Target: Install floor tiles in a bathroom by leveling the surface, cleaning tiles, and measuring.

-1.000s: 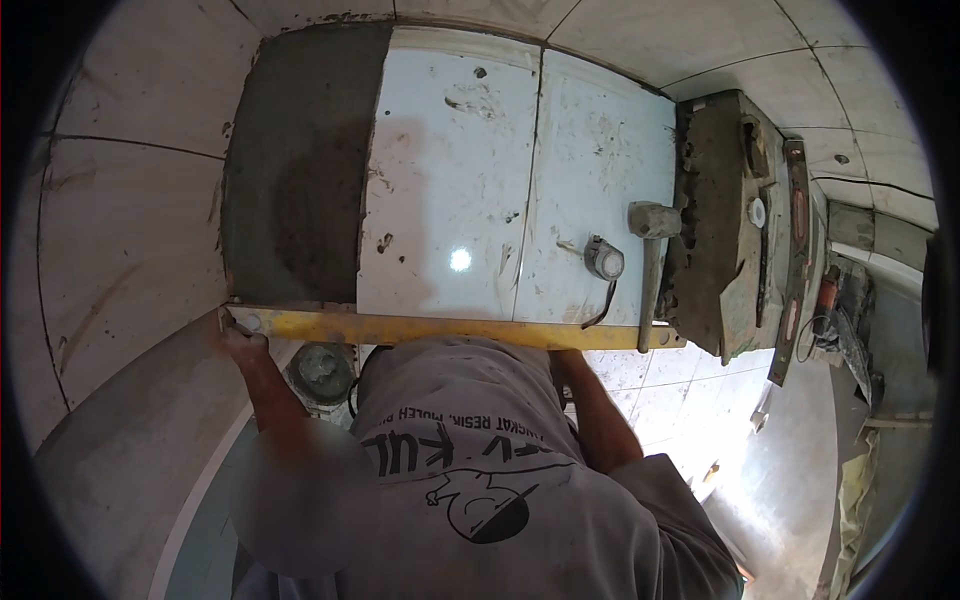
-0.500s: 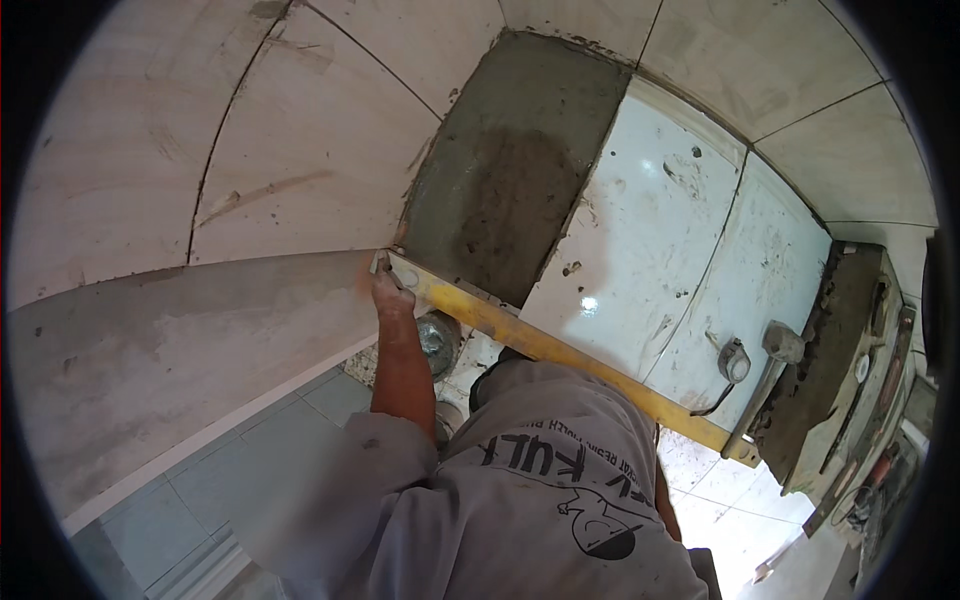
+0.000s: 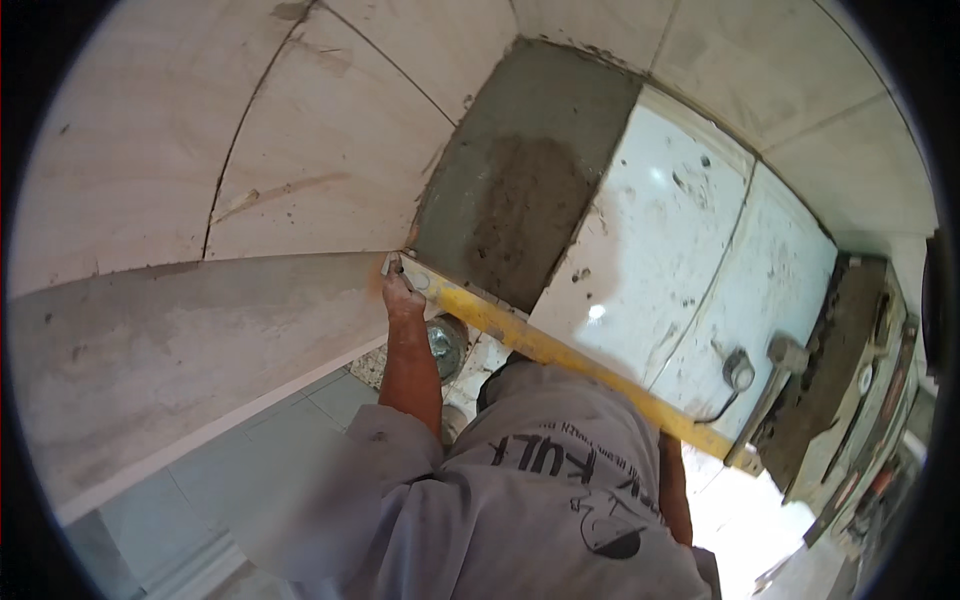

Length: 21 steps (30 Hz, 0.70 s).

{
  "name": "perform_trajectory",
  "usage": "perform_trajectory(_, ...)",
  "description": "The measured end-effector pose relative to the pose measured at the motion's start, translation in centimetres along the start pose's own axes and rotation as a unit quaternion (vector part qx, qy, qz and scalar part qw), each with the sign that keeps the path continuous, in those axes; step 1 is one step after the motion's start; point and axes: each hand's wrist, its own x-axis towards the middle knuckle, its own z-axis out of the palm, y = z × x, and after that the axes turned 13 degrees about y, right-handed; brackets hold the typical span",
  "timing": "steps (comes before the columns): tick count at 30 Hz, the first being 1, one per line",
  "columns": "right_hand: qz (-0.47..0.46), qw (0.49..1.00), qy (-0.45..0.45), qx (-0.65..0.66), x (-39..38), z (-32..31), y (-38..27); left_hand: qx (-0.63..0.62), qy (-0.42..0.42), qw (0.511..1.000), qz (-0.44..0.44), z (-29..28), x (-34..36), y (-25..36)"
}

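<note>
A: Where's the yellow bar (image 3: 570,358)?

B: It slants from left of the frame's centre down toward the lower right, along the near edge of the white tiles (image 3: 665,270).

A: And the hands?

B: The left hand (image 3: 402,284) is clamped on the bar's upper-left end. The right hand is out of sight (only the right forearm (image 3: 674,490) shows, lower right of centre), so I can't tell whether it grips anything.

A: What's lying on the tiles?

B: A tape measure (image 3: 738,372), right of centre, and just beside it a hammer (image 3: 788,354), its handle reaching over the bar's lower-right end.

A: Anything around them?

B: Grey cement (image 3: 555,95), upper centre, meets the tiles' left edge; a darker patch marks it. A round grey container (image 3: 447,342) sits near the left forearm.
</note>
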Motion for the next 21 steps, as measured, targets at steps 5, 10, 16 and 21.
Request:
perform_trajectory(5,0.002,0.999,-0.031,-0.033,-26.9,-0.4,1.1,0.024,0.080,0.996,-0.028,-7.2,2.1,-2.1)
perform_trajectory(10,0.027,0.998,0.059,0.002,-16.5,4.1,-1.7,0.093,-0.076,0.983,0.141,-4.9,2.6,-3.1)
perform_trajectory(16,0.165,0.975,0.143,-0.023,-1.0,-1.7,-9.3,-0.004,-0.010,0.999,-0.047,-3.9,1.4,-0.4)
perform_trajectory(21,0.208,0.956,0.205,-0.036,-4.3,0.5,-12.5,0.298,-0.158,0.885,0.322,-5.8,3.3,-1.5)
